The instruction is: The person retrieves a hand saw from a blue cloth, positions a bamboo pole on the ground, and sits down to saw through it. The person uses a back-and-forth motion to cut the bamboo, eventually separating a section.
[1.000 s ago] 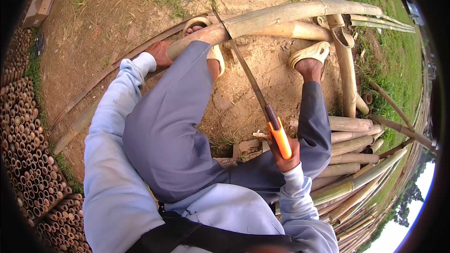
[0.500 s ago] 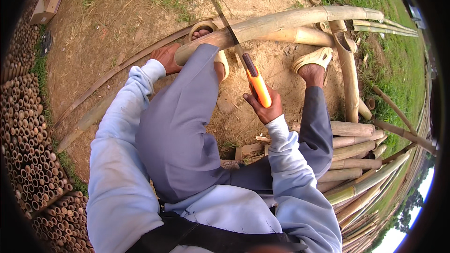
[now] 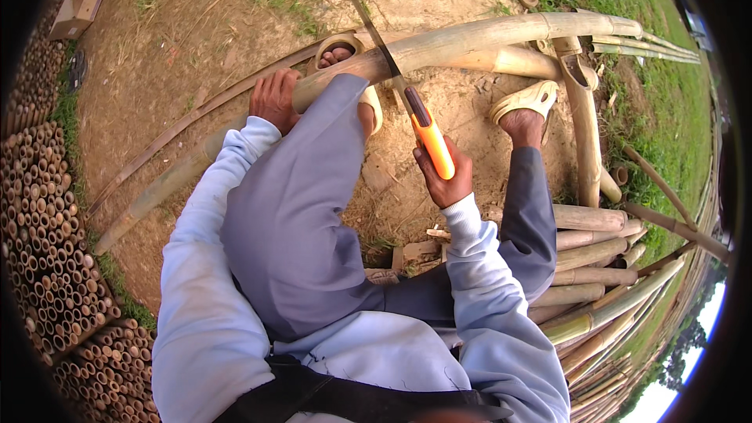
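My right hand [image 3: 448, 176] is closed round the orange handle of a handsaw [image 3: 432, 142]. The saw's dark blade crosses a thick pale bamboo pole [image 3: 470, 34], pointing away from me. At the pole's left end, my left hand [image 3: 274, 100] has its fingers bent down over the bamboo; its thumb is hidden. My bent left leg [image 3: 301, 188] lies against the pole just left of the blade. Below runs a second bamboo pole [image 3: 164, 186], passing down to the left from under my left hand.
An upright bamboo post [image 3: 581, 137] supports the long pole at right. Cut bamboo lengths [image 3: 583, 254] are piled by my right leg. Stacks of bamboo pieces [image 3: 47, 227] stand at far left, with a cardboard box [image 3: 81, 1] behind. My clogged right foot [image 3: 523, 106] rests on bare soil.
My left hand has shifted slightly up and its fingers now show over the bamboo; the left sleeve has moved a little right. The saw stays nearly in place across the pole.
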A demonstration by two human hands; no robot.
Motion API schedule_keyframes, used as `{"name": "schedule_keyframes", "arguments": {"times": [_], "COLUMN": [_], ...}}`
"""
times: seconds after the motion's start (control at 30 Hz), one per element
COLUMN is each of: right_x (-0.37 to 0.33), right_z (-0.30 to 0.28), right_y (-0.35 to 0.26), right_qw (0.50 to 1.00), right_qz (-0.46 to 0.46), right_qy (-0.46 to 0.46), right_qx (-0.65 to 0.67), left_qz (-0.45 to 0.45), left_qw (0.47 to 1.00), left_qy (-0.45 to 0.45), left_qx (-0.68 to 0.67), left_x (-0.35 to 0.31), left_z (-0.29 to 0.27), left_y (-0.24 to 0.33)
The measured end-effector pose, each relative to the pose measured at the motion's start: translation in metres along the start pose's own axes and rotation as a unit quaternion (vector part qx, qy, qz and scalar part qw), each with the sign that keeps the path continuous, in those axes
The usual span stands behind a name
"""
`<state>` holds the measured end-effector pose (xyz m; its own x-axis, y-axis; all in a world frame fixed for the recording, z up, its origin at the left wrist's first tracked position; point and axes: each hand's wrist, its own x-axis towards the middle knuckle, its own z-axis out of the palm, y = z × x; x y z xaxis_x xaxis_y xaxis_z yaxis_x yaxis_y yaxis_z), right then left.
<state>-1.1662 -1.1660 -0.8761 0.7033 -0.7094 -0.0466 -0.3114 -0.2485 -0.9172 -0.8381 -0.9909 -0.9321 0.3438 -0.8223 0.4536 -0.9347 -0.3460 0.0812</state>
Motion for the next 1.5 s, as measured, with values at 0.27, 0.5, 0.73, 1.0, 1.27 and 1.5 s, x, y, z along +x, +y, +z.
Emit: {"name": "schedule_keyframes", "arguments": {"times": [0.27,0.5,0.73,1.0,1.27,1.5], "right_x": [0.007,-0.004,-0.109,0.002,-0.117,-0.008], "right_z": [0.001,0.001,-0.070,0.007,-0.063,-0.001], "right_y": [-0.006,-0.007,-0.057,0.010,-0.037,-0.006], "right_qw": [0.993,0.998,1.000,0.999,0.999,0.999], "right_qz": [0.069,0.013,0.018,-0.032,0.049,0.010], "right_qy": [-0.037,-0.044,-0.018,-0.012,-0.018,-0.001], "right_qx": [0.083,0.049,0.001,0.036,-0.008,0.043], "left_qz": [0.029,-0.041,-0.088,-0.100,-0.098,-0.100], "left_qw": [0.995,0.989,0.980,0.973,0.966,0.967], "left_qy": [0.012,-0.074,-0.180,-0.206,-0.230,-0.225], "left_qx": [0.098,0.124,-0.020,-0.035,-0.064,-0.062], "left_x": [-0.022,-0.016,0.000,0.009,-0.001,0.006], "left_z": [0.016,0.027,0.007,0.006,-0.001,-0.001], "left_y": [-0.001,-0.009,-0.014,-0.019,-0.004,-0.006]}}
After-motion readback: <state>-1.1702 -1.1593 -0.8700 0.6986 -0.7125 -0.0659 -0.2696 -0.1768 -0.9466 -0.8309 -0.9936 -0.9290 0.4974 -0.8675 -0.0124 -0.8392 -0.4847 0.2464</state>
